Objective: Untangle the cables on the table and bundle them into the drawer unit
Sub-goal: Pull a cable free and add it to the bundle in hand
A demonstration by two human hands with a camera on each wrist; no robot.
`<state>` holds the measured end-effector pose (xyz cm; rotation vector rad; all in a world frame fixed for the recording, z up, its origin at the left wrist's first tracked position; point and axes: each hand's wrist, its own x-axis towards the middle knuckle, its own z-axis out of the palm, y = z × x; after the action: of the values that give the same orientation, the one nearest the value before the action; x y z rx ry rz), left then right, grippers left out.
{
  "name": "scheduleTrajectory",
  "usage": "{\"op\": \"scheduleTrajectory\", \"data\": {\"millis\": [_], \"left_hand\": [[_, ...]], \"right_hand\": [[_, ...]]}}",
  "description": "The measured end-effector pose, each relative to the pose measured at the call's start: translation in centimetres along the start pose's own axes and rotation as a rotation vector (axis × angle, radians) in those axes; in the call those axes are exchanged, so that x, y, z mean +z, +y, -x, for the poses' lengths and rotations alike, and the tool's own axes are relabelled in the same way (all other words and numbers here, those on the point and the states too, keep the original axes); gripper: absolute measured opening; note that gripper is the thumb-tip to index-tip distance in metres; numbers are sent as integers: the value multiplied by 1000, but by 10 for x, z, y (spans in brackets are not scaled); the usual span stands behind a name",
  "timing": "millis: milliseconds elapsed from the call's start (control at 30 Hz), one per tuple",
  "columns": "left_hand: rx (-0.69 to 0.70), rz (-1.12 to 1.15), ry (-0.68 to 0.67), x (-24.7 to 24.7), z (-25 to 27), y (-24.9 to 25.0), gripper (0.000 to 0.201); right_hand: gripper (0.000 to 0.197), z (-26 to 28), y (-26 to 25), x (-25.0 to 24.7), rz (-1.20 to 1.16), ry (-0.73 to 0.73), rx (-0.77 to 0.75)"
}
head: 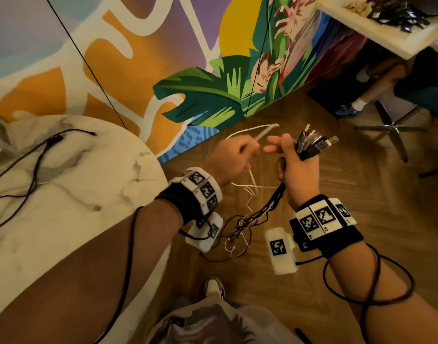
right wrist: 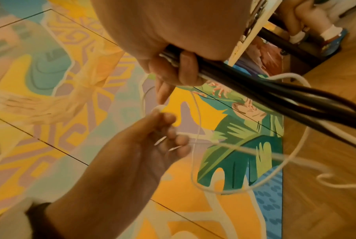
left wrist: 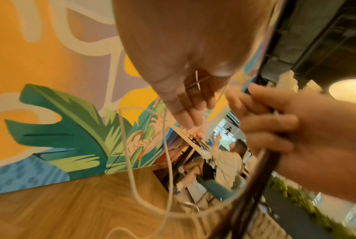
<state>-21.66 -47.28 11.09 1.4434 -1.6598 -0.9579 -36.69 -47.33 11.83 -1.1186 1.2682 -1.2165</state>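
Note:
My right hand (head: 293, 157) grips a bundle of black cables (head: 312, 145) (right wrist: 275, 90) with their USB plugs fanned out above the fist; the tails hang in a tangle (head: 240, 227) over the floor. My left hand (head: 235, 155) (right wrist: 162, 139) pinches a thin white cable (head: 252, 131) (left wrist: 127, 155) whose loop arcs away in front of the fingers and runs back down into the tangle. The two hands are close together, almost touching. More black cables (head: 36, 167) lie spread on the marble table (head: 64, 232) at left. No drawer unit is in view.
A painted mural wall (head: 163, 58) stands beyond the table. Wooden floor (head: 337, 194) lies under my hands. A chair base (head: 391, 127) and a seated person's legs (head: 362, 95) are at the upper right, under another table (head: 386, 28) with clutter.

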Motion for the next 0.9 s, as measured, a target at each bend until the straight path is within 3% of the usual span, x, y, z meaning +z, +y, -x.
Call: {"op": "scheduleTrajectory", "data": {"millis": [133, 200, 300, 400, 500, 567, 633, 700, 800, 900], "left_hand": [[-76, 405, 275, -38, -5, -2, 35], [-92, 511, 293, -48, -3, -8, 43], [-222, 415, 21, -30, 13, -27, 51], [-309, 198, -273, -1, 32, -55, 38], [-556, 168, -374, 13, 47, -92, 21], [-734, -136, -396, 16, 55, -117, 25], [-858, -506, -512, 12, 57, -123, 31], [-775, -593, -515, 9, 50, -110, 27], [-421, -461, -312, 6, 29, -64, 24], [-332, -268, -163, 12, 18, -37, 23]], "right_hand": [[33, -5, -2, -13, 73, 23, -43], [34, -7, -3, -16, 83, 59, -43], [36, -8, -7, -15, 44, 78, -27], [38, -8, -15, -12, -20, 52, -8], [40, -6, -22, -11, -95, 23, 10], [40, -5, -24, -10, -125, 8, 18], [40, -4, -24, -8, -134, -9, 23], [40, -5, -23, -5, -125, -24, 18], [39, -6, -22, 2, -99, -47, 5], [39, -5, -23, 6, -66, -83, -7]]}}
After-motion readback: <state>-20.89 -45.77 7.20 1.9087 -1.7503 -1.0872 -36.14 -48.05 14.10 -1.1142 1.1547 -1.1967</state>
